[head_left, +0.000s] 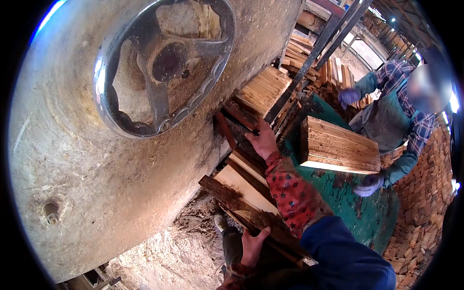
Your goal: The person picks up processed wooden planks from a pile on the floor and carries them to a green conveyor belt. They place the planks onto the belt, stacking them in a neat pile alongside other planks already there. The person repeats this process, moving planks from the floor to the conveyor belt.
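Observation:
My right hand (263,140) reaches forward in a red patterned cuff and blue sleeve. Its thumb and fingers close around the near end of a dark reddish-brown wooden strip (239,116), beside the metal housing. Closer to my body, my left hand (252,247) grips the edge of some bark-edged boards (253,215), thumb raised along them; its other fingers are partly hidden. These boards lie slanted below my right forearm, pale sawn faces showing between dark bark. Just past my right hand sits a bundle of pale sawn boards (266,89).
A large worn metal housing (121,183) with a chrome handwheel (164,63) fills the left. To the right, a co-worker (386,111) in purple gloves stands by a green table (333,193) bearing a board stack (340,145). Sawdust (164,261) covers the floor; stacked wood (420,208) lines the right.

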A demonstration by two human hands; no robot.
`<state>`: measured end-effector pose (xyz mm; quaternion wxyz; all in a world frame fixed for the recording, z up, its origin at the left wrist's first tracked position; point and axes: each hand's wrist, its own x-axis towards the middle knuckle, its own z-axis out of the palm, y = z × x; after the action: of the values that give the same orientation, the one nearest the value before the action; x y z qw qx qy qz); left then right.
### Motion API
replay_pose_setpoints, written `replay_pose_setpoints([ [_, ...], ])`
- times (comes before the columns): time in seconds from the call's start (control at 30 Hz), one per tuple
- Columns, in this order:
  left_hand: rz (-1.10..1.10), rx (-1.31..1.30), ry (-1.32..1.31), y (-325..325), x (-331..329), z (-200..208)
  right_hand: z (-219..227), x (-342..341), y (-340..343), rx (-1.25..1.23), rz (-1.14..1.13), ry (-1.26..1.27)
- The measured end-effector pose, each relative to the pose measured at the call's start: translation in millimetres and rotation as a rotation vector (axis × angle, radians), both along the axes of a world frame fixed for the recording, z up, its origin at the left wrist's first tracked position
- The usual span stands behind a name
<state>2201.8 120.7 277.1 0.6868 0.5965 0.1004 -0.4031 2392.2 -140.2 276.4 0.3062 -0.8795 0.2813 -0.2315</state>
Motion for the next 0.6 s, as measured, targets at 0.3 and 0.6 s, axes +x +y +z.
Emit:
replay_pose_setpoints([
  [0.3, 0.065, -0.109, 0.065, -2.8, -3.6, -5.8, 28.9, 30.7, -26.5, -0.28, 0.195, 0.217],
  [0.6, 0.13, -0.173, 0.043, -4.1, -8.7, -3.8, 58.5, -138.5, -36.0, 0.152, 0.172, 0.177],
])
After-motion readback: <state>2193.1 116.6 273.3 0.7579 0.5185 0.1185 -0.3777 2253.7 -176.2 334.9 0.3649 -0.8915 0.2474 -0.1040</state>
